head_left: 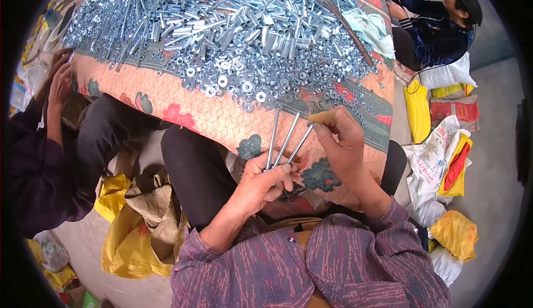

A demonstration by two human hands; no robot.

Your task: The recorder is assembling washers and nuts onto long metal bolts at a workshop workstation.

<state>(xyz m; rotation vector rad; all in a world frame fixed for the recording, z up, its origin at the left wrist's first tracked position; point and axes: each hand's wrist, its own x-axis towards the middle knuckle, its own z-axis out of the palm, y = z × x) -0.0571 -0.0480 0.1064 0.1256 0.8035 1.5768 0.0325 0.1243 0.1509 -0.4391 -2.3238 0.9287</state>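
Observation:
My left hand [261,181] is closed around the lower part of three slim metal rods [287,139], which fan out upward above the table's front edge. My right hand [345,140] is raised at the top of the rightmost rod, its thumb and forefinger pinched together. A tan cover [325,117] wraps one of its fingers. Something small and metallic sits at those fingertips, too small to name. Just beyond the hands, loose washers [248,86] spread along the near side of a large heap of metal parts.
A flowered cloth [216,122] covers the table. Metal sleeves [272,39] and long rods lie heaped across it, with a pale green rag [371,30] at right. Co-workers sit at left [55,141] and far right [444,25]. Yellow sacks [130,247] and white bags [436,155] lie on the floor.

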